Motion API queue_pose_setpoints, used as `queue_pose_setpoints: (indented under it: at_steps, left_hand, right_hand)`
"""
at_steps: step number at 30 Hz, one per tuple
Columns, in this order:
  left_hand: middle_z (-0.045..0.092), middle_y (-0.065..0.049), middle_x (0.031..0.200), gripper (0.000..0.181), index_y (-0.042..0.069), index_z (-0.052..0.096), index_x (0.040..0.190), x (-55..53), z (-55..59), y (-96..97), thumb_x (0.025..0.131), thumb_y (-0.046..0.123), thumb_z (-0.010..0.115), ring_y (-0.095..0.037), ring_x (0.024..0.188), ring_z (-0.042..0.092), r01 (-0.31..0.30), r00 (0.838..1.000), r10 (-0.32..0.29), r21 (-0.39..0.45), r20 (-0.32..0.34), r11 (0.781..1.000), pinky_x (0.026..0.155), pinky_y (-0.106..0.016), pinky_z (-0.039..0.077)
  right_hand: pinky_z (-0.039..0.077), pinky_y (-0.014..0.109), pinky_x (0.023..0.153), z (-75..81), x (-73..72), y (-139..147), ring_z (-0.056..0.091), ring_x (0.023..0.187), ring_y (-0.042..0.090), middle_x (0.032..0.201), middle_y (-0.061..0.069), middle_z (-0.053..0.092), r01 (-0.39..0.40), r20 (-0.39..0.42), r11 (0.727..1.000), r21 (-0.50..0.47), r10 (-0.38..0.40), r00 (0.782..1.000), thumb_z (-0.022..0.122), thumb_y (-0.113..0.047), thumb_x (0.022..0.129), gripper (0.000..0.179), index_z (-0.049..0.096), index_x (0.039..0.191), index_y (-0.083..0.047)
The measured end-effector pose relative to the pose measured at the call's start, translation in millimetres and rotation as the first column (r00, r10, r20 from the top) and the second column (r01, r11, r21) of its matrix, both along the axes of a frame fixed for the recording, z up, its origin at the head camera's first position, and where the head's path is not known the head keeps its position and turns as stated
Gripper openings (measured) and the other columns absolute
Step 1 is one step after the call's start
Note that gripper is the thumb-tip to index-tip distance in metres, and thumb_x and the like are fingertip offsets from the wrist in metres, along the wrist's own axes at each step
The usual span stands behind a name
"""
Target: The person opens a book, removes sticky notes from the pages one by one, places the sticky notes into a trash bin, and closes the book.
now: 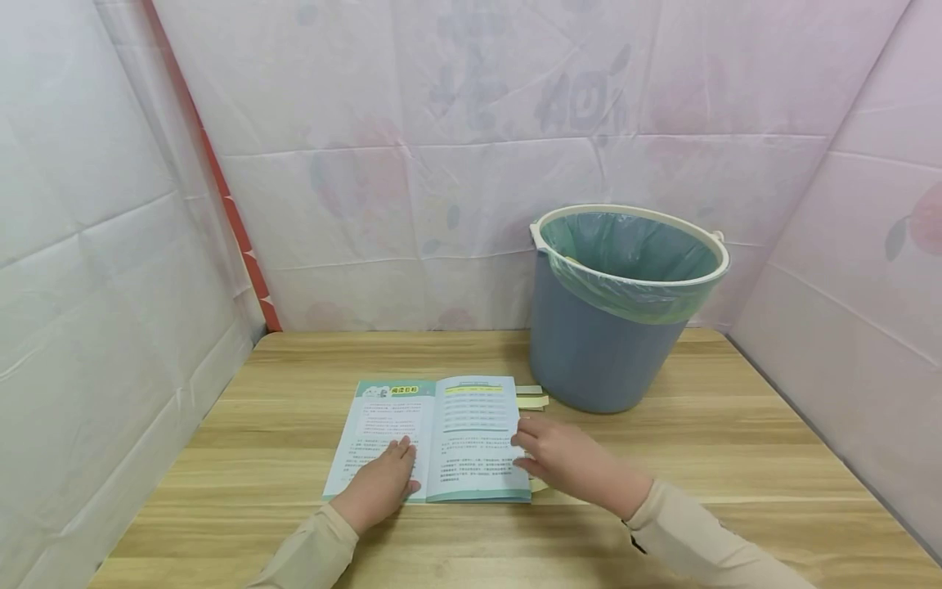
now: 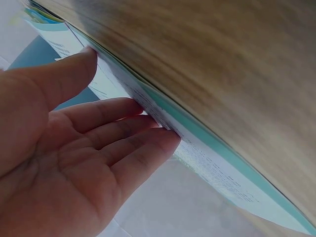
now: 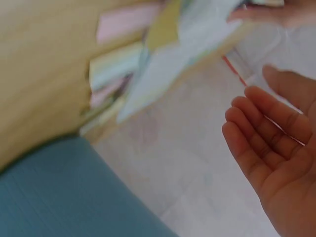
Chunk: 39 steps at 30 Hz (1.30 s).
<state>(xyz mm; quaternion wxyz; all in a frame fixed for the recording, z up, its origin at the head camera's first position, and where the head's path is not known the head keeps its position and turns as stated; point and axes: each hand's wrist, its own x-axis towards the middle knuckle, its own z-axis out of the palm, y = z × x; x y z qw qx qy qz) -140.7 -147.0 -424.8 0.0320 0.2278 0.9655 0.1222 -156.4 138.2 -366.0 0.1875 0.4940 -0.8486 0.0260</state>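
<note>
An open book [image 1: 478, 462] with printed pages and green borders lies on the wooden table. My left hand [image 1: 379, 489] rests on its left page, and the left wrist view has that hand's fingertips [image 2: 170, 136] at the page with the fingers nearly straight. Over the book's right edge is my right hand [image 1: 567, 460], fingers loosely bent. Seen from the right wrist, this hand [image 3: 276, 143] holds nothing. Coloured tabs stick out from the book's right side, among them a yellow tab [image 1: 533, 402] and a pink tab [image 3: 128, 22].
A blue-grey bucket [image 1: 596, 352] lined with a green plastic bag [image 1: 640, 298] stands behind the book at the right. Pale patterned sheets [image 1: 441, 188] hang behind the table [image 1: 280, 409] and along both sides. A red strip [image 1: 234, 214] runs down the left corner.
</note>
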Motion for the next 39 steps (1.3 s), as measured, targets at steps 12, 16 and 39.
queue_pose_setpoints:
  at_steps: [12,16,39]
  left_hand:
    - [0.049,-0.030,0.135,0.051,-0.016,0.053,0.124,0.5,1.4,0.2,0.091,0.021,0.065,-0.044,0.125,0.047,0.000,1.000,0.000,0.002,0.012,1.000,0.100,-0.051,0.042]
    - [0.050,-0.030,0.135,0.051,-0.016,0.054,0.124,0.4,1.3,0.2,0.091,0.022,0.065,-0.044,0.125,0.048,-0.001,1.000,0.001,-0.004,0.001,1.000,0.100,-0.051,0.042]
    - [0.053,-0.023,0.111,0.050,-0.016,0.057,0.116,-5.6,-1.8,0.5,0.086,0.022,0.072,-0.030,0.094,0.056,0.023,0.998,-0.025,-0.031,-0.065,0.999,0.079,-0.039,0.054]
  right_hand:
    - [0.044,0.018,0.060,-25.4,11.3,-4,0.044,0.071,0.004,0.080,-0.007,0.050,0.038,0.166,0.989,0.142,-0.062,0.984,0.078,-0.021,0.080,0.019,0.063,0.085,-0.010]
    - [0.043,0.019,0.059,-26.8,12.1,-3,0.044,0.070,0.006,0.077,-0.006,0.049,0.030,0.130,0.993,0.110,-0.044,0.990,0.076,-0.013,0.080,0.015,0.062,0.082,-0.010]
    - [0.045,0.019,0.061,-18.4,-0.1,-9,0.047,0.071,0.011,0.080,0.000,0.054,0.041,-0.186,0.996,0.083,-0.025,0.982,0.079,0.009,0.069,0.026,0.061,0.079,-0.007]
